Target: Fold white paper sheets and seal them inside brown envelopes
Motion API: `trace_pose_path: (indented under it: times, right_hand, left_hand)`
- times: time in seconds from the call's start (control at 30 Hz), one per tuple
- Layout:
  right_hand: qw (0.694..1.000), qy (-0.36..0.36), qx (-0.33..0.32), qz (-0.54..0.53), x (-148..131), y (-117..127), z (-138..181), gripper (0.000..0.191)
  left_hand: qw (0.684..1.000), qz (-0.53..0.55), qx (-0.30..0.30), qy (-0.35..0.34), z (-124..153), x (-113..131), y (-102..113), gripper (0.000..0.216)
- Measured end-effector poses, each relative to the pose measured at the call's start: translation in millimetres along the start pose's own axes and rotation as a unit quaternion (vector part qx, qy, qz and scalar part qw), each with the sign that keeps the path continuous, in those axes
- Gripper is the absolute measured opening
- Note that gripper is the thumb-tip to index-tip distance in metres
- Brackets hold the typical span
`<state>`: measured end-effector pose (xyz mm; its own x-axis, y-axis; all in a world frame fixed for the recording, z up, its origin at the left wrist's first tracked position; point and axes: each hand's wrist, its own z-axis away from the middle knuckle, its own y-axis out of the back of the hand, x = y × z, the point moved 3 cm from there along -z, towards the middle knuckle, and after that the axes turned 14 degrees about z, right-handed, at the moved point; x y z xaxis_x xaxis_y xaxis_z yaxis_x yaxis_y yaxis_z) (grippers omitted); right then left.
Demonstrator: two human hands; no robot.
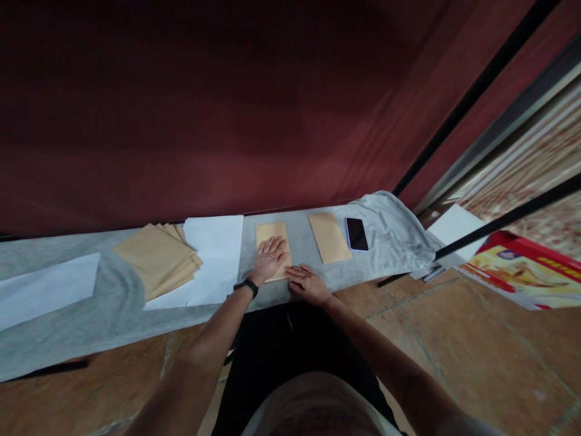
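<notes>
A brown paper envelope [271, 231] lies on the grey cloth in front of me. My left hand [271, 257] rests flat on it with the fingers stretched out, and a dark band circles that wrist. At the envelope's lower right edge, my right hand [307, 283] touches the paper with its fingers extended. To the right lies another brown envelope [330, 237]. Left of my hands, a fanned stack of brown envelopes [157, 257] partly covers several white paper sheets [218, 254].
A phone [356, 234] lies right of the second envelope. The grey cloth [113, 321] covers a long narrow table against a dark red wall [227, 121]. Another white sheet [49, 287] is at far left. A red and yellow box [526, 272] stands at right beside black bars.
</notes>
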<state>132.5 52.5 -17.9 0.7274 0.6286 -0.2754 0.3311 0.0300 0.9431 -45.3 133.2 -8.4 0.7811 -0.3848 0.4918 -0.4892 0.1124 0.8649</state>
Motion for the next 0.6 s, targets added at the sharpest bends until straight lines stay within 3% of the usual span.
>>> trace_pose_path:
  times: [0.13,0.27,0.6]
  right_hand:
    - [1.0,0.001,0.009,-0.009,0.9,-0.7,-0.2,0.042]
    - [0.999,-0.026,0.019,-0.019,2.0,-3.5,-2.3,0.035]
    - [0.991,-0.102,0.066,-0.051,-3.9,-1.5,-10.2,0.026]
  left_hand:
    - [0.999,-0.037,0.0,0.015,-14.0,0.2,-2.9,0.055]
    - [0.999,-0.032,-0.022,-0.004,-11.0,-3.4,-8.1,0.056]
    - [0.992,0.091,-0.073,-0.042,52.7,-9.2,-1.3,0.054]
